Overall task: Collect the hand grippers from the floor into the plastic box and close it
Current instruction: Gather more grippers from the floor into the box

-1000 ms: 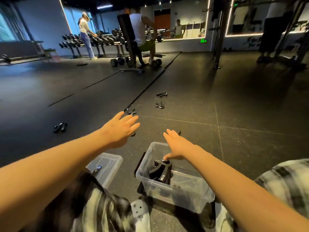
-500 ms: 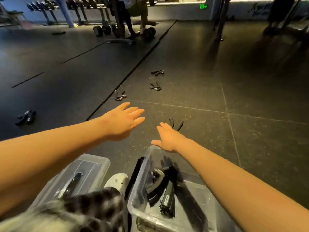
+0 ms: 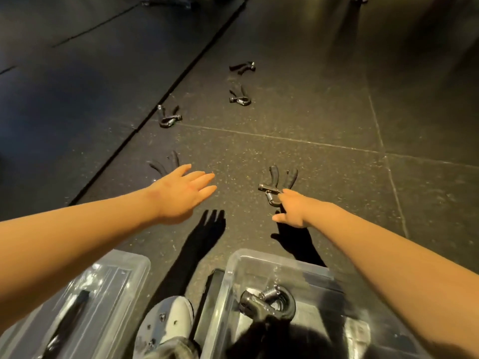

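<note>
Several black hand grippers lie on the dark rubber floor. The nearest one (image 3: 279,178) is just beyond my right hand (image 3: 295,208), whose fingertips touch its spring end with the thumb spread to the side. My left hand (image 3: 181,193) hovers flat with straight fingers, half covering another gripper (image 3: 166,161). Farther off lie three more grippers: one (image 3: 168,117) by the floor seam, one (image 3: 239,97) in the middle and one (image 3: 242,67) behind it. The clear plastic box (image 3: 228,286) stands open at the bottom right, and at least one gripper (image 3: 267,304) lies inside it.
The box's clear lid (image 3: 108,278) lies on the floor at the bottom left, under my left forearm. My white shoe (image 3: 171,320) sits between lid and box. A raised seam (image 3: 145,125) runs diagonally across the floor on the left.
My view has tipped downward and moved forward. Both hands have reached farther out: the right one has come down onto the nearest gripper, and the left now hangs over the one on the left.
</note>
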